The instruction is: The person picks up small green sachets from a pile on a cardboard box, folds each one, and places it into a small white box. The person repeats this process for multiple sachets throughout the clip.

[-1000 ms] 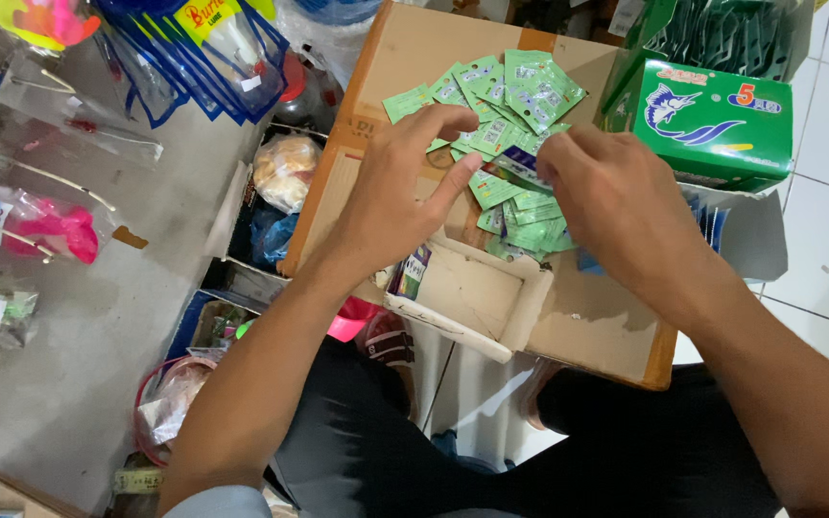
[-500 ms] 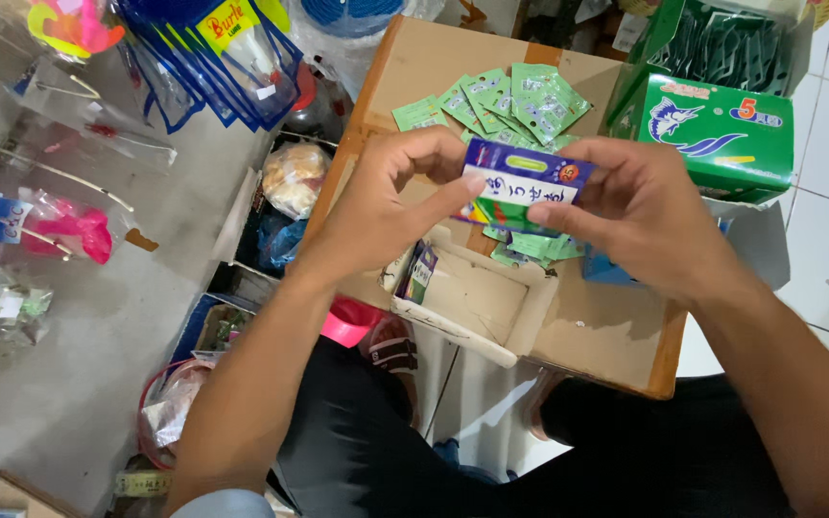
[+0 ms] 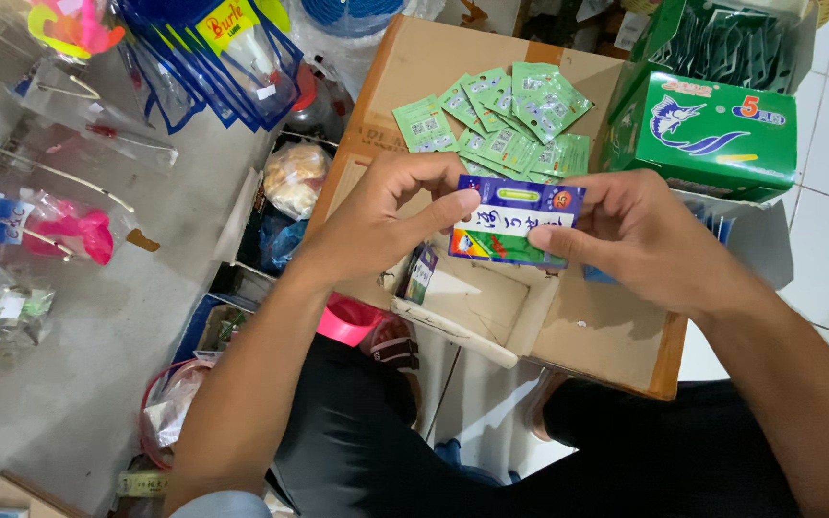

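Note:
Both my hands hold one small flat packet point(image 3: 512, 223), purple along the top with a white and striped face. My left hand point(image 3: 386, 225) pinches its left edge between thumb and fingers. My right hand point(image 3: 640, 245) grips its right and lower edge. The packet hovers above a brown cardboard box point(image 3: 616, 331) that serves as a work surface. Several small green sachets point(image 3: 506, 120) lie spread on the cardboard just beyond my hands. A small open cardboard box point(image 3: 477, 302) sits below the packet, near my lap.
A green carton with a fish picture point(image 3: 707, 129) stands at the far right, full of dark green sachets. Blue-edged clear packets point(image 3: 213, 58) and pink items point(image 3: 74, 230) hang on racks to the left. A pink container point(image 3: 347, 321) sits near my knee.
A second ago both hands rested on the green sachets. They have since lifted the purple and white packet and now hold it up between them, slightly nearer my body.

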